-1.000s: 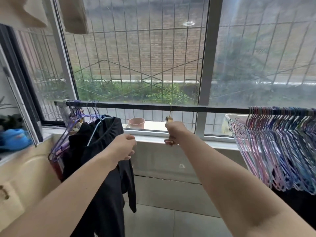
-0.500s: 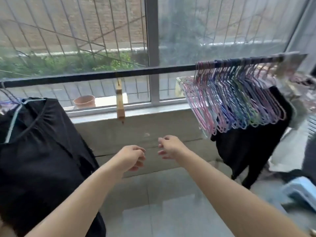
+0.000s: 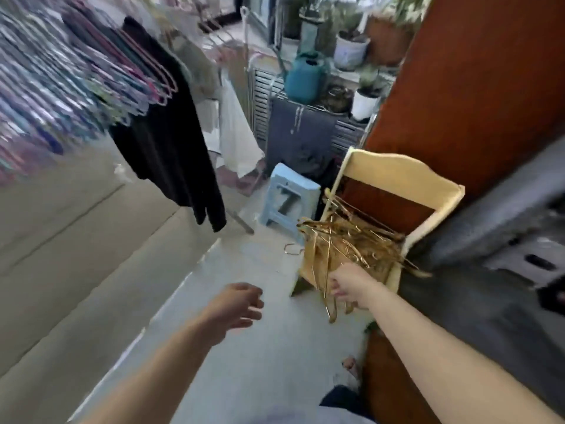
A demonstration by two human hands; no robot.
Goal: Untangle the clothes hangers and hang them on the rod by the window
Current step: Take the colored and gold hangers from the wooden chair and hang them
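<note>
Right hand (image 3: 351, 286): grip closed around a few thin gold wire hangers (image 3: 331, 296), fingers curled; the hooks hang below the fist. Exact count in the grip not resolvable because of blur.

These hangers lead up into the gold hanger pile (image 3: 351, 243), a tangled heap of thin metal wire on the seat of a cream chair (image 3: 406, 175). Chair has a curved top rail and an open back; a red-brown panel (image 3: 477, 87) stands behind it. One loose gold hook (image 3: 292, 249) sticks out to the pile's left, over the floor.

Left hand (image 3: 237, 307): grip open, fingers loosely curved, holding nothing, over the pale tiled floor (image 3: 244, 362) and apart from the pile.

Just beyond the chair: a light blue plastic stool (image 3: 289, 200), blocky, with cut-outs in its side.

Upper left: a dense row of pastel hangers (image 3: 76, 75), pink, blue and purple, thin-framed, heavily motion-blurred and cut off by the frame edge; the rod carrying them is not visible. A black garment (image 3: 171, 142), soft and matte, hangs at the row's right end. A white cloth (image 3: 238, 130) hangs behind it.

Background: a teal watering can (image 3: 305, 75), white plant pots (image 3: 365, 102), a dark grey cloth (image 3: 299, 133) draped over a slatted rack. Details blurred.
</note>
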